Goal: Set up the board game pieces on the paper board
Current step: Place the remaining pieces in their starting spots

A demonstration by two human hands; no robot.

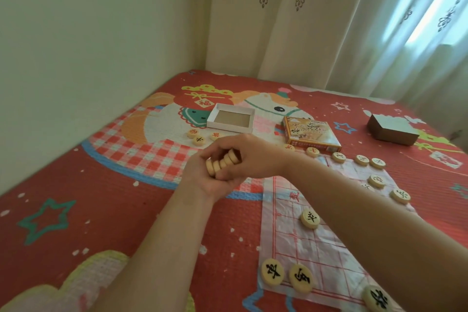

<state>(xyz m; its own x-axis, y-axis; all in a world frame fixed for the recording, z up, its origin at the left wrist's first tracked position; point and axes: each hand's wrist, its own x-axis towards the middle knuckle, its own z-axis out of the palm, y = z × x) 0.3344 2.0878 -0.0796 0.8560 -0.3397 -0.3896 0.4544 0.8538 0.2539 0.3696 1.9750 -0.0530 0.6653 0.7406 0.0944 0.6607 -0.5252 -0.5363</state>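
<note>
Head view, stock-take of a set-up part done.

- Paper board (316, 243): spread flat on red bedspread (76, 185), right of centre, partly covered by the right forearm.
- Near-edge pieces (300, 278): three black-lettered discs in a line along the near side of the board, the rightmost cut off by the frame.
- Lone piece (310, 219): black-lettered, alone further in, on the left part of the grid.
- Far-edge pieces (338, 157): four or so discs strung along the far side, two more just nearer on the right; lettering too small to read.
- Row of pieces (222, 162): some five discs stacked edge to edge, held above the bedspread, left of the board and apart from it.
- Left hand (202, 185): palm up, fingers curled under that row.
- Right hand (249, 157): crossed over from the right, fingers curled over the row's top.
- Loose pieces (199, 140): three red-lettered discs off the board, far left, beside white tray (229, 127), which shows bare cardboard.
- Printed lid (311, 133), grey box (392, 132): far side, unused.

Judgement: roughly a third placed; held row and loose discs yet to go down; much of the grid unfilled.
</note>
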